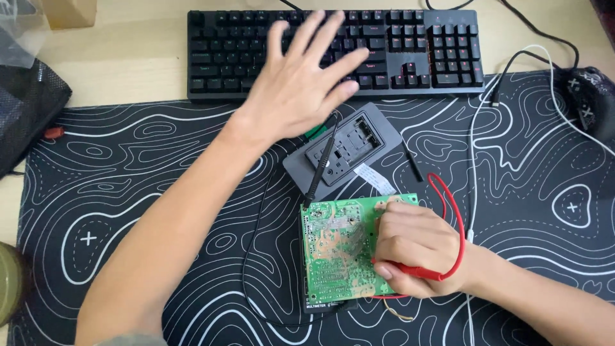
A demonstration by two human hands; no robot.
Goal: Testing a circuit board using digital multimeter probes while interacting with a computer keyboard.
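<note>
A green circuit board [333, 250] lies solder side up on the patterned desk mat. My right hand [413, 248] rests on the board's right part and grips a red probe [416, 270], whose red lead loops up behind the hand. A black probe [318, 170] lies with its tip at the board's top left edge, and nothing holds it. My left hand [301, 80] hovers with fingers spread above the mat and the keyboard's lower edge, holding nothing. Just beyond the board sits a grey device [343, 150] with a dark face.
A black keyboard [410, 48] spans the back of the desk. The black mat with white contour lines [128, 192] covers most of the surface. White and black cables [474, 122] run down the right side. A black mesh bag [29, 106] sits at the left edge, a dark object [592, 96] at the right.
</note>
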